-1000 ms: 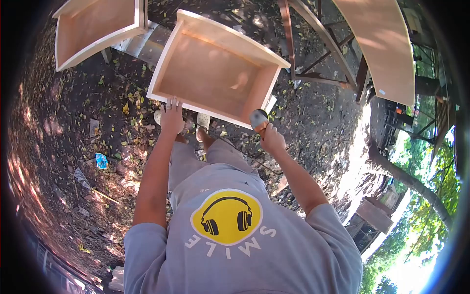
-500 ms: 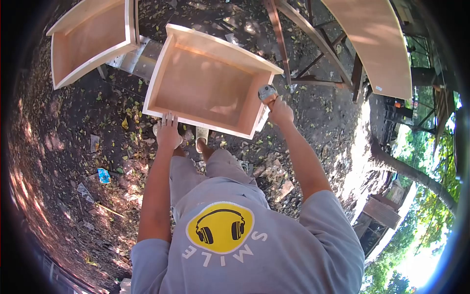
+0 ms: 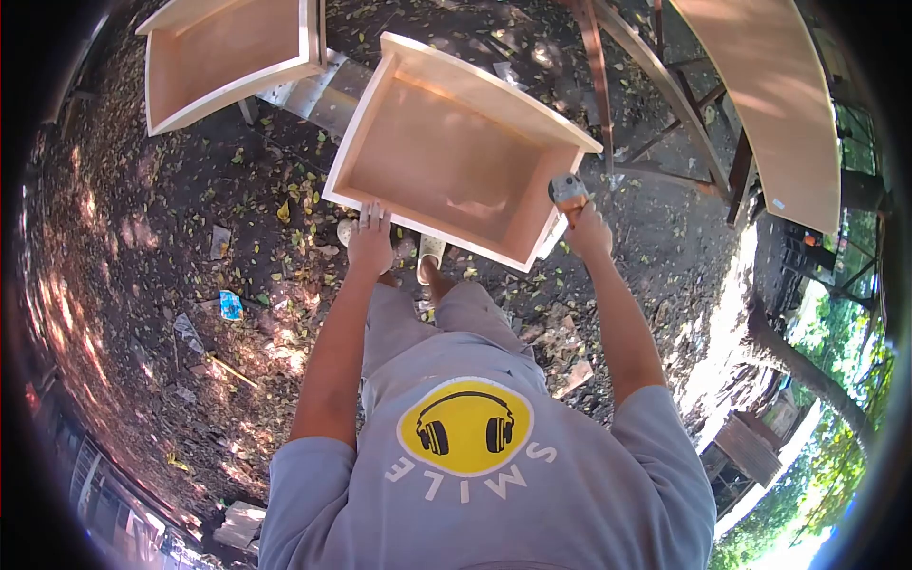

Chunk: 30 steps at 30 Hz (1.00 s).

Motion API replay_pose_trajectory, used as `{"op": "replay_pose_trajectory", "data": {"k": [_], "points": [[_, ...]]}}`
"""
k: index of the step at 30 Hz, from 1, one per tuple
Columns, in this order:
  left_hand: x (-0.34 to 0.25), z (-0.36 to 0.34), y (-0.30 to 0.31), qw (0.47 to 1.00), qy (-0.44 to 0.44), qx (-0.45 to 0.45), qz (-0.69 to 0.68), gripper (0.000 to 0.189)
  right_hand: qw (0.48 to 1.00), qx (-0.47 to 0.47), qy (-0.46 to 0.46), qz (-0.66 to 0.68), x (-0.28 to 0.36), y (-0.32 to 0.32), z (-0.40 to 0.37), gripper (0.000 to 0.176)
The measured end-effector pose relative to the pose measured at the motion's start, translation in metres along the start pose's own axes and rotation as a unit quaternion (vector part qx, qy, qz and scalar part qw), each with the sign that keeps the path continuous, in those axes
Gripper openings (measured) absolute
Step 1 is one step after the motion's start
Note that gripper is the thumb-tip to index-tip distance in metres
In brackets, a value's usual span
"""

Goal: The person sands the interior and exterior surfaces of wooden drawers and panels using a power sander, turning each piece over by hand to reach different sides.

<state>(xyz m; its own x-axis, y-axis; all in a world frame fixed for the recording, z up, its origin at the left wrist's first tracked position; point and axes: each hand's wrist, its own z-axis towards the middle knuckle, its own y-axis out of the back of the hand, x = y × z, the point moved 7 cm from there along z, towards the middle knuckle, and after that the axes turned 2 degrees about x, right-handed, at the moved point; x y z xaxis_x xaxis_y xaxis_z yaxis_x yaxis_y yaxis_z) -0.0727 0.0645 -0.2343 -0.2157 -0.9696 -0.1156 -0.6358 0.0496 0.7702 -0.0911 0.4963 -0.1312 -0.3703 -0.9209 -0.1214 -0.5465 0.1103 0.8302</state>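
Wooden drawer (image 3: 465, 157): in the head view, the only one, it sits in front of the person, hollow side up and turned at a slant, its near edge overlapping a shoe (image 3: 432, 249). A pale plank (image 3: 328, 95) runs between it and a second drawer (image 3: 228, 66), and probably props both off the leaf-strewn ground (image 3: 275, 180), though what bears the nearer one is hidden. That height seems chosen so the edges come within easy reach. The left hand (image 3: 370, 249) rests on the near edge toward its left end, apparently to keep the drawer from shifting, while the right hand (image 3: 591, 233) brings a handheld tool (image 3: 568, 192) to the right-hand wall. As for grip, the left fingers lie stretched and slightly parted over the edge; whether the thumb pinches from below, I cannot tell. The right fingers are wrapped around the tool's body, its grey head facing away; contact with the wall is unclear.
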Motion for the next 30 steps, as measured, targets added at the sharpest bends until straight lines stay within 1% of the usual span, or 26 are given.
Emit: {"op": "replay_pose_trajectory", "data": {"k": [1,3,5,8,11,12,15,16,19,20,21,22,24,25,26,28,29,30], "points": [[-0.001,0.0,0.001,1.0,-0.003,0.0,-0.003,0.095,1.0,0.004,0.004,0.007,-0.001,-0.012,-0.014,0.047],[-0.002,-0.001,0.005,1.0,-0.006,0.026,-0.007,0.093,0.999,-0.018,0.023,0.041,-0.002,-0.033,-0.044,0.044],[-0.003,-0.003,0.015,0.999,-0.01,0.048,0.0,0.091,0.997,0.026,0.011,0.075,-0.003,-0.048,-0.072,0.049],[-0.003,-0.007,0.033,0.997,-0.009,0.067,-0.025,0.083,0.985,0.017,-0.007,0.171,-0.004,-0.052,-0.112,0.055],[0.008,0.001,0.024,0.998,-0.022,0.032,-0.057,0.073,0.955,0.017,-0.043,0.294,-0.006,-0.052,-0.13,0.064],[0.011,-0.001,0.029,0.997,-0.037,-0.036,-0.064,0.061,0.945,0.017,-0.046,0.323,-0.005,-0.051,-0.132,0.065],[0.035,0.006,0.03,0.988,-0.03,-0.116,-0.101,0.051,0.919,0.027,-0.011,0.394,0.001,-0.063,-0.118,0.067],[0.043,0.003,0.039,0.98,-0.01,-0.172,-0.102,0.045,0.906,0.039,-0.007,0.422,0.004,-0.071,-0.109,0.069],[0.073,0.015,0.07,0.967,0.062,-0.235,-0.079,0.041,0.888,0.111,-0.021,0.445,0.025,-0.079,-0.076,0.064],[0.076,0.02,0.089,0.957,0.053,-0.274,-0.081,0.038,0.876,0.135,-0.004,0.463,0.034,-0.073,-0.071,0.063],[0.078,0.035,0.108,0.952,0.036,-0.298,-0.065,0.039,0.863,0.157,0.013,0.48,0.05,-0.048,-0.069,0.062],[0.078,0.051,0.128,0.945,0.02,-0.322,-0.05,0.041,0.849,0.179,0.03,0.496,0.063,-0.036,-0.071,0.061],[0.052,0.081,0.191,0.927,-0.023,-0.374,-0.001,0.045,0.853,0.139,-0.007,0.503,0.066,-0.051,-0.072,0.06],[0.034,0.097,0.222,0.918,-0.058,-0.392,0.01,0.047,0.855,0.117,-0.025,0.505,0.068,-0.055,-0.073,0.06],[0.016,0.113,0.25,0.907,-0.093,-0.41,0.019,0.049,0.815,0.149,-0.057,0.556,0.076,-0.047,-0.085,0.062],[-0.013,0.155,0.282,0.899,-0.149,-0.41,0.03,0.048,0.801,0.126,-0.076,0.58,0.079,-0.063,-0.099,0.061],[-0.028,0.177,0.285,0.917,-0.162,-0.359,0.061,0.051,0.793,0.112,-0.083,0.593,0.079,-0.07,-0.105,0.06],[-0.043,0.197,0.285,0.931,-0.175,-0.308,0.093,0.053,0.797,0.085,-0.107,0.589,0.077,-0.075,-0.116,0.058]]}}
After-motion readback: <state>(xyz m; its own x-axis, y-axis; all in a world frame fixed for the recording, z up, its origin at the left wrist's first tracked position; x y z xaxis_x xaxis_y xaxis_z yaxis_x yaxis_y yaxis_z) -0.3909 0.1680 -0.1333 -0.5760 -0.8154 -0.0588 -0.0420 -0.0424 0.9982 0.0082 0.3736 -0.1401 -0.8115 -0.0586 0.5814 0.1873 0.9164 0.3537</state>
